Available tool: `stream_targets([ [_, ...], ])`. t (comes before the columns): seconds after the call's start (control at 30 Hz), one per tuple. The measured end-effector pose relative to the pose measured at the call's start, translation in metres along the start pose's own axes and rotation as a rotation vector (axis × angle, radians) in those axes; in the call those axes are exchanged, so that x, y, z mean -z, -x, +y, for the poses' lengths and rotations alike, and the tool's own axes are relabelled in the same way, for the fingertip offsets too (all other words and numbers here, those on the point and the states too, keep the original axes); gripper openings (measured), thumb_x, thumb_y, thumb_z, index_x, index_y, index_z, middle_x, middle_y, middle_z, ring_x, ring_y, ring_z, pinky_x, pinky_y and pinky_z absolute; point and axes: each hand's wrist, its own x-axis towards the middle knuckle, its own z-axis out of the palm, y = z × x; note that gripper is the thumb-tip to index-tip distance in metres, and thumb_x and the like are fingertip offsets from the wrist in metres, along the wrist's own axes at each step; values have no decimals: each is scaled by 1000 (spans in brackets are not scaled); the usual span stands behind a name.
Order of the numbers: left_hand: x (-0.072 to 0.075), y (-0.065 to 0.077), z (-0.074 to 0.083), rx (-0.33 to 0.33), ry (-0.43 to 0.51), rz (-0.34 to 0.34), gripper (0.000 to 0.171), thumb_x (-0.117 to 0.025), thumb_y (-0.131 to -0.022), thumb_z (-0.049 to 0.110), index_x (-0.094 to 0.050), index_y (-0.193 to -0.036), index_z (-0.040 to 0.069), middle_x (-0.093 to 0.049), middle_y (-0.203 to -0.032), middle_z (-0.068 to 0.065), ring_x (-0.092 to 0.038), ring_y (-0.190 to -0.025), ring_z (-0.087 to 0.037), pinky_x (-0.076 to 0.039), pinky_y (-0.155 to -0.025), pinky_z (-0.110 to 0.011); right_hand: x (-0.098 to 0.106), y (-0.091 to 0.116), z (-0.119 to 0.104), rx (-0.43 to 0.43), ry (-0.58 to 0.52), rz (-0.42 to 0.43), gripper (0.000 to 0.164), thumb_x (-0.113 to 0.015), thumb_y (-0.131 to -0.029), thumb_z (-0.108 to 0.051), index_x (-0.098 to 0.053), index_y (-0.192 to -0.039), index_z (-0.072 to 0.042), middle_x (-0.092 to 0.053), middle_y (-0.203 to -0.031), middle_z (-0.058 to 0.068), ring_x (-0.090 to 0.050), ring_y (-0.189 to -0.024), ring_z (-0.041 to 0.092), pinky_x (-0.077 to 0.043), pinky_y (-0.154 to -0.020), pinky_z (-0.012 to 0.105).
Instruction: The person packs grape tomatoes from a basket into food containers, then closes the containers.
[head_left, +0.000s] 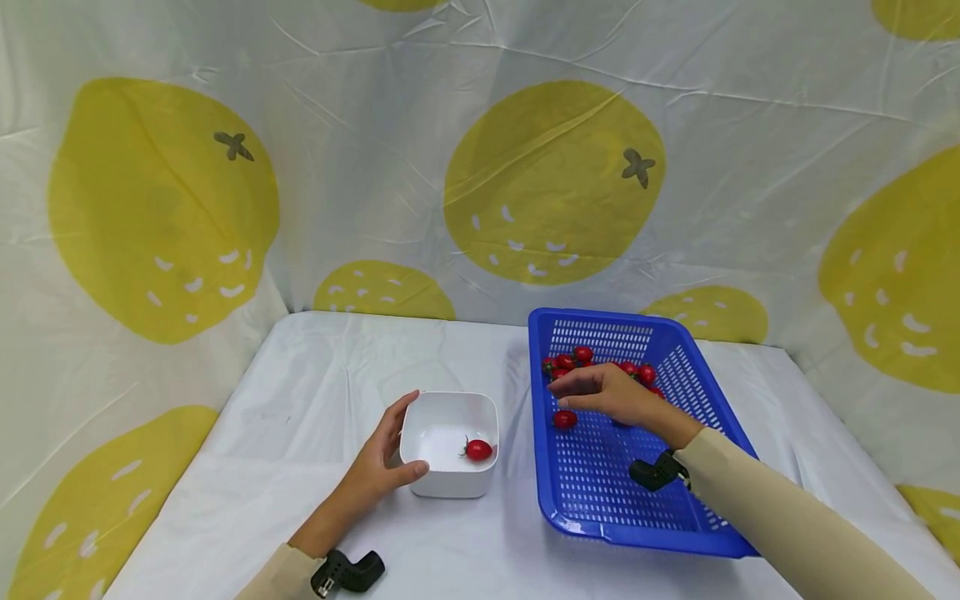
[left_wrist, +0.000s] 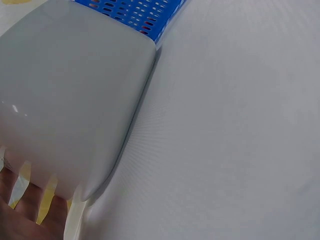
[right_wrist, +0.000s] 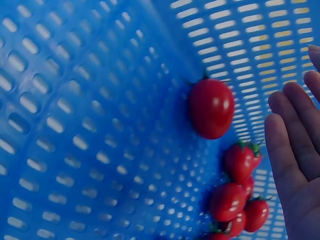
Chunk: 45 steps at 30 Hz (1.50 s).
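Note:
My left hand (head_left: pixel 375 468) holds a square white container (head_left: pixel 450 484) by its left side, the thumb at the near edge and the fingers along the far left side. Inside that container lies one cherry tomato (head_left: pixel 478 450) with a green stem. Over the blue basket (head_left: pixel 585 530) hovers my right hand (head_left: pixel 615 395), its fingers extended and nothing between them. A single cherry tomato (right_wrist: pixel 212 108) sits apart on the basket floor, just below those fingertips. Several more cherry tomatoes (head_left: pixel 566 360) cluster toward the basket's far end, partly hidden by the right hand.
The perforated basket stands to the right of the container, a narrow strip of white tablecloth (head_left: pixel 513 467) between them. Behind the table hangs a white sheet printed with yellow lemons (head_left: pixel 555 183). Each wrist wears a black camera mount (head_left: pixel 348 572).

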Motion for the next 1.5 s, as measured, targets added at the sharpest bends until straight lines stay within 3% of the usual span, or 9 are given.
stream_targets([
  [0.17,0,-1,1,9,0,4,87,-71,-82,12,-23,-152,30,-31,-154,-2,-26,-142,-24,-18,-111,-57,0,0,6,-15,27,-2,36,-68,-91,-20,-65,-121,0,-66,-116,18,-65,-106,25,-52,-89,32],
  [0.4,0,0,3,7,-6,-1,87,-71,-83,14,-22,-152,29,-30,-154,-2,-26,-142,-23,-21,-114,-43,-2,0,13,-46,68,-39,35,-69,-90,-18,-66,-120,-1,-66,-118,16,-62,-111,29,-50,-92,38],
  [0.63,0,0,2,-6,-16,2,88,-70,-82,10,-22,-153,27,-29,-155,-4,-26,-143,-26,-19,-110,-57,-3,-2,19,-6,82,-70,31,-70,-88,-15,-68,-117,-3,-68,-114,14,-63,-109,28,-51,-91,34],
  [0.83,0,-1,1,-11,-22,4,89,-70,-81,8,-22,-153,27,-28,-155,-5,-24,-143,-28,-18,-110,-59,-4,-3,23,10,105,-74,30,-71,-87,-15,-69,-116,-4,-69,-112,12,-65,-104,27,-52,-90,37],
  [0.93,0,0,1,-10,-21,4,88,-70,-81,9,-21,-153,26,-29,-155,-5,-26,-142,-28,-20,-112,-54,-4,-4,24,14,127,-76,30,-72,-87,-15,-70,-115,-5,-69,-111,10,-65,-103,25,-51,-91,40],
  [1.17,0,-1,0,-13,-2,-4,88,-71,-82,11,-21,-153,25,-29,-155,-7,-26,-142,-28,-24,-112,-25,-5,-4,29,-4,170,-81,31,-73,-86,-17,-70,-116,-9,-69,-112,6,-63,-107,26,-48,-95,48],
  [1.5,0,-1,0,-13,5,-14,88,-71,-82,10,-21,-153,26,-28,-155,-5,-25,-142,-27,-25,-111,-23,-7,-1,29,-48,188,-98,32,-73,-86,-13,-70,-118,-11,-68,-115,4,-61,-112,28,-47,-96,48],
])
